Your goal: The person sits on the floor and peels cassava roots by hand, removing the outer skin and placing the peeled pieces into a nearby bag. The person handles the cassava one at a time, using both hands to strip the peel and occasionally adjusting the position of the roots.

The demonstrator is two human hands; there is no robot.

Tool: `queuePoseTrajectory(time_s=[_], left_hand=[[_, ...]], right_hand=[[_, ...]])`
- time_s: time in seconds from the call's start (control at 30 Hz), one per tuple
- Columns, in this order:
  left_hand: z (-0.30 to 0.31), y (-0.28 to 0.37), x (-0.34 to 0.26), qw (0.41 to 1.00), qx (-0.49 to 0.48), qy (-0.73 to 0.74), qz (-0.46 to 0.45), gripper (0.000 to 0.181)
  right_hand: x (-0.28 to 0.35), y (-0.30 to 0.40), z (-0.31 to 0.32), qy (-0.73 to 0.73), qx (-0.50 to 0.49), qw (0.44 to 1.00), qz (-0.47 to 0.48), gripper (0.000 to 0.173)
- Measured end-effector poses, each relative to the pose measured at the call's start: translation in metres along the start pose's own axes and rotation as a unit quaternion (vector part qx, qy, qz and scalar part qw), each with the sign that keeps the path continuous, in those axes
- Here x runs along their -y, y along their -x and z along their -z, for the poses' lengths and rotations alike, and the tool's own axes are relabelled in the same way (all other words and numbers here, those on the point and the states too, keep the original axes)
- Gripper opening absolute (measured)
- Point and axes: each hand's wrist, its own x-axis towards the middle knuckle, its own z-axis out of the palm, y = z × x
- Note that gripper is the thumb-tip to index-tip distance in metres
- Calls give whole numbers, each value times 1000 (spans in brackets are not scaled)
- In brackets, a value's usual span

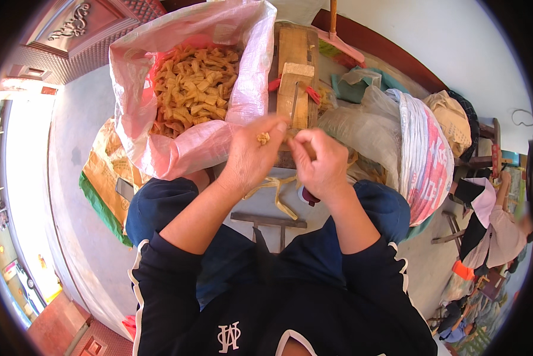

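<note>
My left hand point(254, 149) is closed, with the end of a small yellowish-brown folded piece point(263, 138) showing between thumb and fingers. Close beside it, my right hand point(320, 162) pinches a thin brownish strip at the fingertips, where the two hands nearly meet. Long pale yellow strips point(279, 196) dangle below the hands; which hand holds them is hidden. Just beyond the fingertips, a narrow metal blade point(295, 100) stands against a wooden block point(296, 75) on a wooden bench point(293, 38). A pink woven sack point(248, 95) at the left holds many knotted yellowish-brown pieces point(197, 89).
A phone point(124, 189) lies on a brown paper sack point(106, 171) by my left knee. To the right are clear plastic bags point(366, 129) and a white-and-red woven sack point(426, 155). A broom point(337, 46) leans by the wall. Another person point(493, 236) sits at far right.
</note>
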Motion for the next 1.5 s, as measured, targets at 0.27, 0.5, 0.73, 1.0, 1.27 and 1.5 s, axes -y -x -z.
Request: queuePoseTrajectory(time_s=[0.27,0.5,0.73,1.0,1.27,1.5], left_hand=[[4,38,-10,877,355,162,281,29],[18,25,-20,970,206,-28,-127,21],[22,16,2,854,115,-330,-385,21],[15,24,-7,858,-26,-354,-370,28],[24,23,7,957,108,-187,-194,34],[21,30,10,910,107,-287,-279,26]], right_hand=[[1,4,29,-163,53,985,-2,13],[-7,12,10,-297,184,875,-336,28],[2,15,14,-612,283,570,-470,8],[20,15,4,-472,28,780,-409,14],[17,21,16,-277,119,933,-199,25],[14,28,3,-33,194,978,-65,19]])
